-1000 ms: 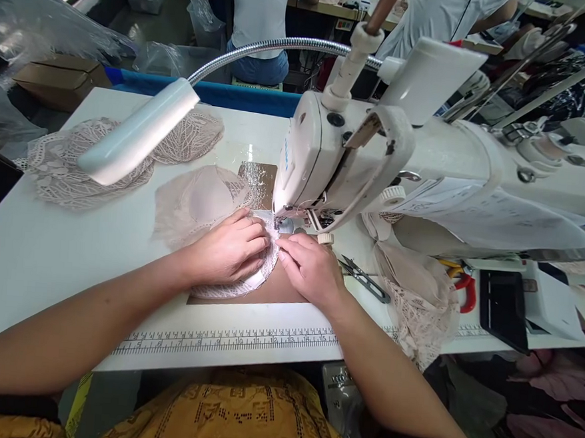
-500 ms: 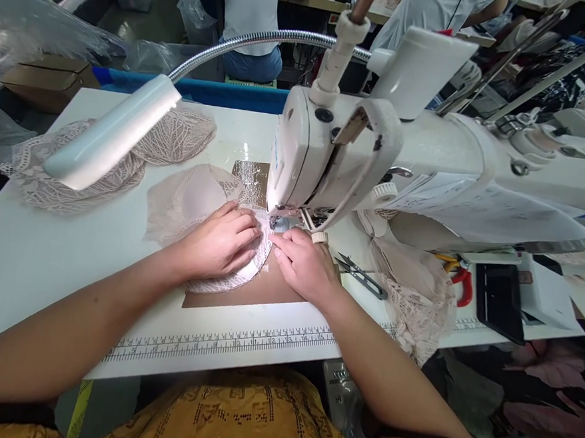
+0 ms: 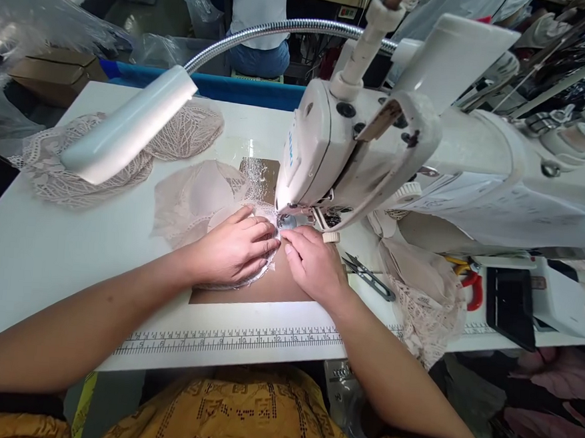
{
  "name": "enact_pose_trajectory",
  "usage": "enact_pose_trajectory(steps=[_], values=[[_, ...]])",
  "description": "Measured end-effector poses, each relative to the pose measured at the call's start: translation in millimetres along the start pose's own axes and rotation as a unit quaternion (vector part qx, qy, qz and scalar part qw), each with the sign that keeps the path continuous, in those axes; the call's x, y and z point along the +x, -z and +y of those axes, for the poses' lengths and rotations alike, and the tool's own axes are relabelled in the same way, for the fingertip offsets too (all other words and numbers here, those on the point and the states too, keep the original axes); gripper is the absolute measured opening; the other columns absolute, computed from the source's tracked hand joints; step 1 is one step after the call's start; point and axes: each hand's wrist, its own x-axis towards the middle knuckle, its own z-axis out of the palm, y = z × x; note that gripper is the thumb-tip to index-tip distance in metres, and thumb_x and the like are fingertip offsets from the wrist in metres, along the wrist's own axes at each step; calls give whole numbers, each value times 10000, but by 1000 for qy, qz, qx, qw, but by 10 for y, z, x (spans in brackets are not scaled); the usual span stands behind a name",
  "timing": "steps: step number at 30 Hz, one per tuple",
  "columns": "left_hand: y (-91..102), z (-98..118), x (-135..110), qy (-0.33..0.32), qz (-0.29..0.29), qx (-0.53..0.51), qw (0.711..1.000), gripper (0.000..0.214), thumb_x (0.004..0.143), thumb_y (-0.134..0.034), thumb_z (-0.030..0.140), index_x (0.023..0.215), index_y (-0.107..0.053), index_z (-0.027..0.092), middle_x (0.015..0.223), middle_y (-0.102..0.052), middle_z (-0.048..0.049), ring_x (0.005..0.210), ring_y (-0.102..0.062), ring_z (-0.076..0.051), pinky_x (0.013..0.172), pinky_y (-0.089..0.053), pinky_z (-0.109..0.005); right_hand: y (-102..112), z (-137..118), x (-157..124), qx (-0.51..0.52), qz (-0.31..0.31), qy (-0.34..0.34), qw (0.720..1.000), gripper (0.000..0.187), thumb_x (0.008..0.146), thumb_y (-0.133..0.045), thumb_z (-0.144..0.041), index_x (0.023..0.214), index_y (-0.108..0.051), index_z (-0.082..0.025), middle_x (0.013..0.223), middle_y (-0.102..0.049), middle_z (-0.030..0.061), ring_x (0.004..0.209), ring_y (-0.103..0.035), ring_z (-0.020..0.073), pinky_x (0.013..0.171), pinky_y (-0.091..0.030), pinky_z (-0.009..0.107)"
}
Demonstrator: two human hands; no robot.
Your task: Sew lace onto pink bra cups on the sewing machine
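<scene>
A beige lace bra cup (image 3: 218,218) lies under the sewing machine's head (image 3: 310,147), its curved edge at the presser foot (image 3: 286,221). My left hand (image 3: 238,245) rests flat on the cup, fingers stretched towards the edge just left of the foot. My right hand (image 3: 314,260) lies on the brown plate (image 3: 282,288) right of the cup. Its index fingertip touches the fabric edge in front of the foot, with the thumb apart from it. The needle tip is too small to make out.
Lace pieces (image 3: 186,131) lie at the left under a lamp (image 3: 129,124). Thread snips (image 3: 368,278), more beige lace (image 3: 424,305), red-handled pliers (image 3: 474,290) and a black phone-like device (image 3: 509,307) are at the right. A ruler strip (image 3: 234,340) runs along the front edge. A person (image 3: 259,16) sits beyond.
The view has shifted, so the machine appears further right. My left fingers now reach over the cup's edge band, which showed more openly before. My right hand stays beside the foot.
</scene>
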Motion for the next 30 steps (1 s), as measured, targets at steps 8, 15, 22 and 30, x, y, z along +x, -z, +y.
enact_pose_trajectory(steps=[8, 15, 22, 30], values=[[-20, -21, -65, 20, 1, -24, 1000, 416, 971, -422, 277, 1304, -565, 72, 1322, -582, -172, 1136, -543, -302, 954, -467, -448, 8, -21, 12, -19, -27, 13, 999, 331, 927, -430, -178, 1143, -680, -198, 1025, -670, 81, 901, -594, 214, 758, -432, 317], [-54, -32, -24, 34, 0, 8, 999, 413, 979, -423, 275, 1304, -569, 66, 1334, -582, -163, 1130, -541, -310, 938, -487, -460, -22, -48, 36, -65, -37, -9, 997, 359, 945, -403, -184, 1189, -667, -193, 1038, -672, 88, 896, -599, 222, 707, -417, 322], [-121, -46, -20, 45, 2, 22, 999, 371, 971, -448, 216, 1297, -568, 87, 1331, -581, -168, 1161, -536, -306, 944, -479, -464, -35, -47, 34, -87, -34, -7, 996, 361, 952, -406, -183, 1208, -660, -183, 1028, -676, 89, 897, -604, 215, 691, -406, 311], [-124, -95, -33, 30, 11, 2, 999, 357, 970, -434, 168, 1299, -568, 132, 1320, -606, -133, 1194, -523, -291, 978, -452, -472, -21, -23, 7, -50, -15, 10, 999, 299, 945, -440, -188, 1095, -698, -197, 999, -682, 76, 859, -598, 201, 695, -408, 302]])
